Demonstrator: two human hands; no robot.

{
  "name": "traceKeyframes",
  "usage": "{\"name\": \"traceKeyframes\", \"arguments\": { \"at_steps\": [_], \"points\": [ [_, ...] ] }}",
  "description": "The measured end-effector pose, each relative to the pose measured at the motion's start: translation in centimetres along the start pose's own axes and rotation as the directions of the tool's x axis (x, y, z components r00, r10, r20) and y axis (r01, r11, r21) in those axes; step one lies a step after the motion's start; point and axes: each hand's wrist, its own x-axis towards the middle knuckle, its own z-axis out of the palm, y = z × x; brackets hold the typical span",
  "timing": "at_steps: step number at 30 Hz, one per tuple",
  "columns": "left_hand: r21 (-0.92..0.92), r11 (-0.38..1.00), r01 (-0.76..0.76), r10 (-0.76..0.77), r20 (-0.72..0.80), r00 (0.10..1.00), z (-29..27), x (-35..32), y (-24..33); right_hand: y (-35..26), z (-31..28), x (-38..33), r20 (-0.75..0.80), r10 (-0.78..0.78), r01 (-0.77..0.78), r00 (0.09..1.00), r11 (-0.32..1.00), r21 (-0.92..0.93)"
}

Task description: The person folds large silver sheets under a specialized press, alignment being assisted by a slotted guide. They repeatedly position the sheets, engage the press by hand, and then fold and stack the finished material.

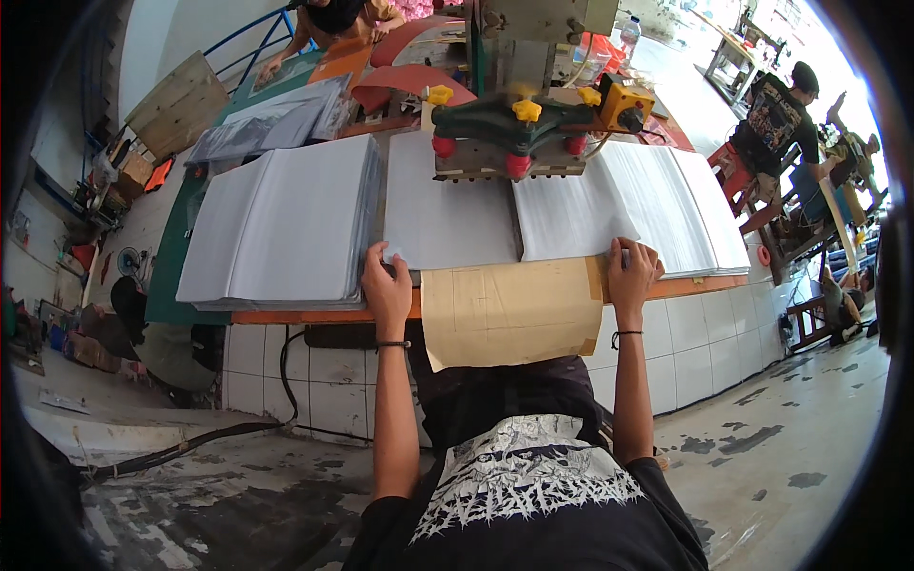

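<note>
Brown card hangs over the bench edge; your belly could bend it | left fingers and right fingers curl by white sheets; can't tell if gripping | sheets reach under the press; crooked pulls could skew them

The sheets are white, the line-marked card tan, the knobs yellow.

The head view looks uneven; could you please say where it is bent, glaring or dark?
Head view: the tiled wall bows; glare whitens the upper right near the seated person; the rim is black; left hand and right hand look fairly sharp.
</note>
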Motion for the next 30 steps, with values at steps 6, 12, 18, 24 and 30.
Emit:
{"name": "traceKeyframes", "arguments": {
  "at_steps": [6,12,18,24,30],
  "points": [
    [-0.018,1.000,0.018,-0.018,0.020,1.000,-0.1,-0.1,0.5,0.1,0.0,0.0,0.010,0.030,-0.030,1.000,0.999,-0.020],
    [0.002,1.000,-0.019,0.019,0.001,1.000,-0.2,-0.1,-0.1,-0.3,-0.1,0.1,0.019,0.044,-0.043,0.999,0.998,-0.042],
    [0.008,1.000,0.024,-0.024,0.022,0.999,0.0,-0.1,0.4,-0.1,-0.2,0.2,0.042,0.049,-0.049,0.998,0.999,-0.010],
    [0.024,1.000,-0.007,0.007,0.011,1.000,0.1,0.1,-0.5,-0.1,-0.1,0.1,0.029,0.050,-0.050,0.998,0.999,0.003],
    [-0.021,1.000,0.017,-0.016,0.017,1.000,0.2,0.2,-0.3,0.0,0.0,0.3,0.031,0.041,-0.042,0.999,0.999,0.013]
  ]
}}
